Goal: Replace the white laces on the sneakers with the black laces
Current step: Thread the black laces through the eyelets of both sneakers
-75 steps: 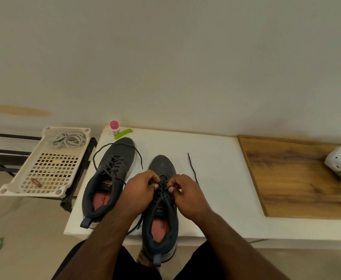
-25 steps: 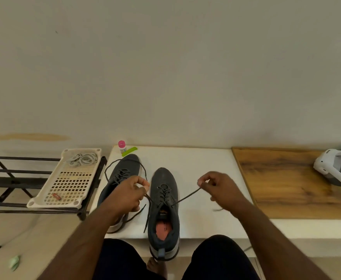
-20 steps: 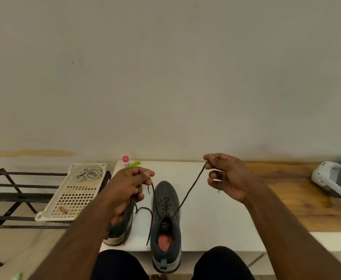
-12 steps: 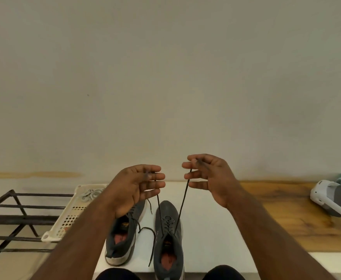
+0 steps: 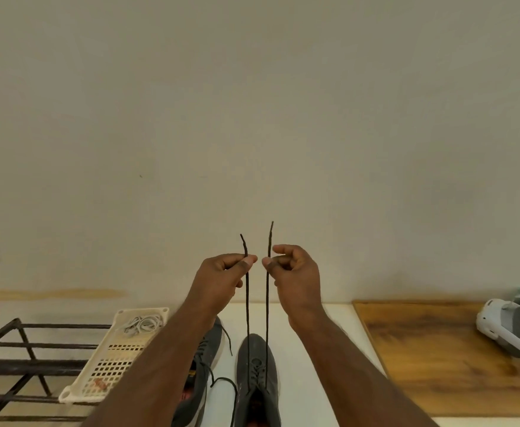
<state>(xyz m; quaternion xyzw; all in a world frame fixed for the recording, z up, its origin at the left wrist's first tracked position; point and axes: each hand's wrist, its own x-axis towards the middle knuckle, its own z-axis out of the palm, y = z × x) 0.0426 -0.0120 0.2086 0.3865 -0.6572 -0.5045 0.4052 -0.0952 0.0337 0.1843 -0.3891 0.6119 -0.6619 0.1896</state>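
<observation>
Now left hand (image 5: 221, 280) and right hand (image 5: 295, 275) each pinch one end of the black lace (image 5: 247, 303), fingers curled. Both strands run taut up from the right sneaker (image 5: 257, 377) on the counter (image 5: 314, 349)

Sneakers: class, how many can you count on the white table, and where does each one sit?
2. The right sneaker stands below the raised hands, lace ends pulled up. The left sneaker lies beside it, partly hidden behind the left forearm.
</observation>
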